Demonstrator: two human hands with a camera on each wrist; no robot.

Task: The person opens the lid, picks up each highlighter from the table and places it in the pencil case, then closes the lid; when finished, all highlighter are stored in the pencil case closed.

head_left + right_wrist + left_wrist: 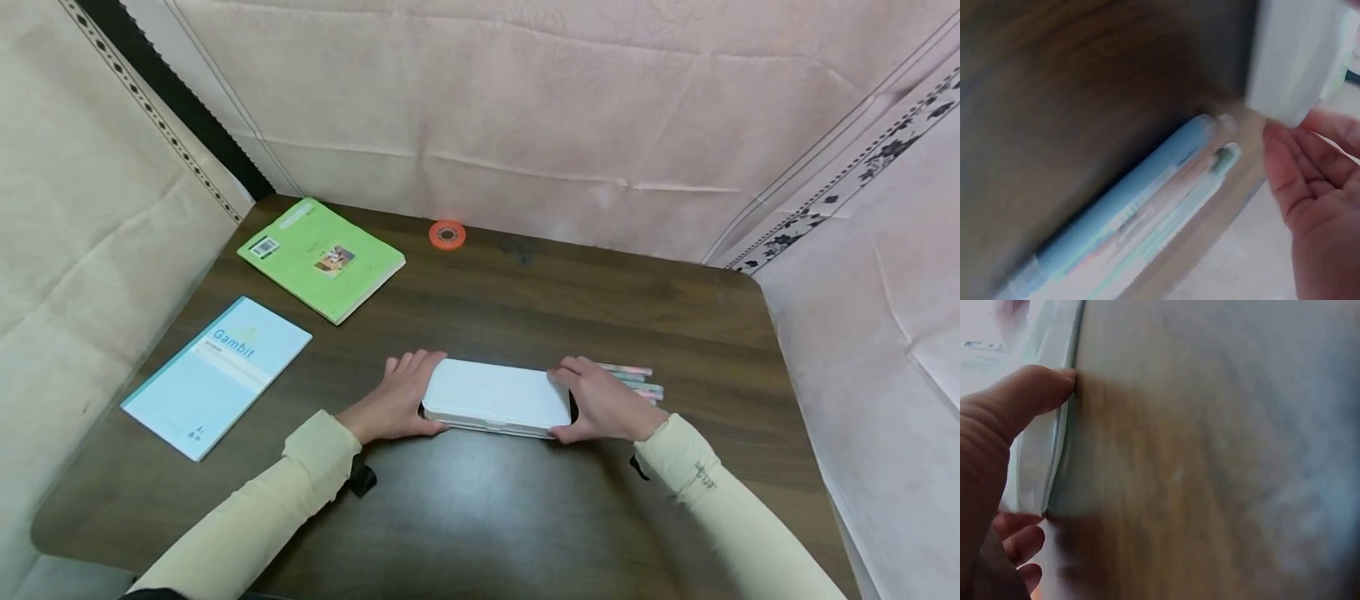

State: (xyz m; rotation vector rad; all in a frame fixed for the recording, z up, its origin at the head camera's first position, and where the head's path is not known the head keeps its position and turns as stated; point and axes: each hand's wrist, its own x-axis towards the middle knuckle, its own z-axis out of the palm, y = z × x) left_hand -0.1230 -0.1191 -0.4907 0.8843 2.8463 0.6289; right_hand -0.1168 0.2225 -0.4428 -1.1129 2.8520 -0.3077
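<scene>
The left hand (401,400) and right hand (600,404) grasped opposite ends of a white case (498,392), in the head view, roughly midway between the table's (712,333) left and right edges; pens (647,387) lay by the right hand, a green book (300,275) near the far left corner (a "Gambit" notebook (217,383) sat along the left edge). In the left wrist view, the thumb (1038,390) pressed the case's side. In the right wrist view, curled fingers (1291,169) met its end, the pens just beside.
</scene>
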